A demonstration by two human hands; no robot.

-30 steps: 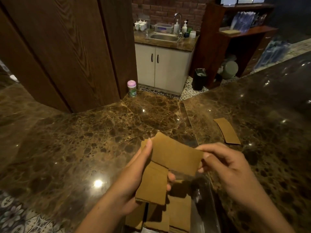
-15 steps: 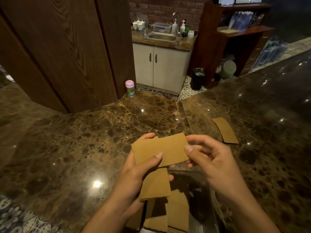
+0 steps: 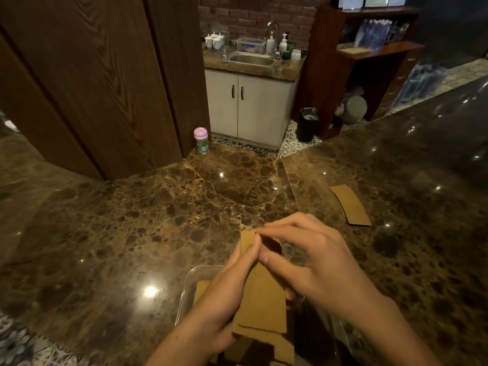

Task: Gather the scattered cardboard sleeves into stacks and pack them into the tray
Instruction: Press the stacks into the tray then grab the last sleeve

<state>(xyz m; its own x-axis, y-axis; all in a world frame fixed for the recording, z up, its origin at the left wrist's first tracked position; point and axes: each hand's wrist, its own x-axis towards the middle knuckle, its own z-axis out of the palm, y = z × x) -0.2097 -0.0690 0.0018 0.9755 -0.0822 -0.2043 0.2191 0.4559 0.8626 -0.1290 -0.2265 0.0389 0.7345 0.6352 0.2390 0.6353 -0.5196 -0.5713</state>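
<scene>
Squaring, it seems, a stack of cardboard sleeves point(image 3: 261, 299) over the clear tray point(image 3: 188, 283); left hand point(image 3: 224, 297) grips its side; right hand point(image 3: 319, 265) pinches its top; next, probably lower it beside the packed sleeves point(image 3: 202, 287); a loose pile point(image 3: 350, 204) waits on the marble counter point(image 3: 132, 220).

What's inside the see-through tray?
Brown cardboard sleeves lie inside the tray. The left hand, right hand and the held sleeve stack cover most of it, so how many are inside cannot be seen.

Left hand point(image 3: 226, 295) grips sleeve stack point(image 3: 264, 302); right hand point(image 3: 318, 262) pinches its top, forearms converging.
</scene>
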